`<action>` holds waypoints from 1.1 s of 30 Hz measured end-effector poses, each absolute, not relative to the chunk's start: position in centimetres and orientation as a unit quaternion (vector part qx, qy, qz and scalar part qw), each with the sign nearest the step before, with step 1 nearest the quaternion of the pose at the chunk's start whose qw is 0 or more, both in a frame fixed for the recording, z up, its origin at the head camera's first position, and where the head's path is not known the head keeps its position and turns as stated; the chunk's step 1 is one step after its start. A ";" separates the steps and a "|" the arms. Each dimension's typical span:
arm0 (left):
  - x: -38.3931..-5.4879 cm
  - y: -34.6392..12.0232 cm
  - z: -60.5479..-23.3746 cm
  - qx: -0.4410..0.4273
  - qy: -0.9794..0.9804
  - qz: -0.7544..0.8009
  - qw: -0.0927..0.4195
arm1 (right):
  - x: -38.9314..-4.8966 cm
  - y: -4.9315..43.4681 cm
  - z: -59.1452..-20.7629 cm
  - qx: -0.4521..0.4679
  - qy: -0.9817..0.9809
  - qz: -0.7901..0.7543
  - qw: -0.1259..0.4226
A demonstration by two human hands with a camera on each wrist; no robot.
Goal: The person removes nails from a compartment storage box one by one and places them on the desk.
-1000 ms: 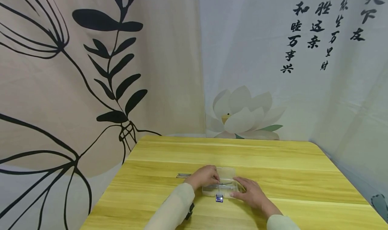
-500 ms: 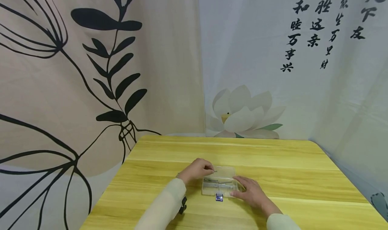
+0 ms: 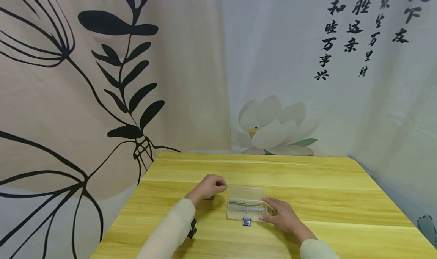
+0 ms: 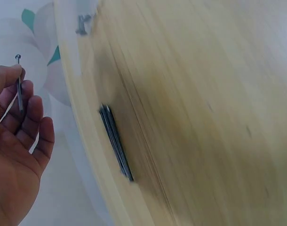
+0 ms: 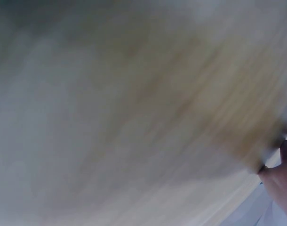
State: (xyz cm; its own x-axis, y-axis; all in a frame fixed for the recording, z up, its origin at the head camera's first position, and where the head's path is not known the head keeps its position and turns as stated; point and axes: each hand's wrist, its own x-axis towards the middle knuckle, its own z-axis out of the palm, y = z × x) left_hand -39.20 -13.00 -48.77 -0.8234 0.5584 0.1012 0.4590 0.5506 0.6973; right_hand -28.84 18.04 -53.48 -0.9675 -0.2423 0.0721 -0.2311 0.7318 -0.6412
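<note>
My left hand (image 3: 208, 186) is raised left of a clear plastic box and pinches a nail (image 4: 19, 89) between thumb and fingertips. In the left wrist view the nail's flat head points up and its shaft hangs down past the fingers. Below this hand, a row of dark nails (image 4: 116, 143) lies side by side on the table. The box (image 3: 235, 215) stands with its lid (image 3: 246, 193) folded back and a blue latch (image 3: 246, 222) at the front. Several nails (image 3: 244, 204) lie inside. My right hand (image 3: 285, 217) grips the box's right end, thumb in front, fingers behind.
The wooden table (image 3: 307, 179) extends around the box on all sides. Its rounded far edge meets a printed curtain (image 3: 191, 80) with plants, a lotus and writing. The right wrist view is mostly blurred.
My left hand has come up out of the box with a nail and moved left, toward the row of nails on the table. The right hand has stayed at the box.
</note>
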 end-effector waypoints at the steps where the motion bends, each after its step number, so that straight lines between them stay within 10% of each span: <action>1: -39.2 -13.4 -48.8 0.286 0.877 0.381 0.069 | -28.8 18.0 -53.5 -0.128 0.930 -0.343 0.007; 33: -37.2 -21.0 -51.0 0.241 0.878 0.403 0.090 | -29.1 17.9 -53.6 -0.125 0.930 -0.345 0.007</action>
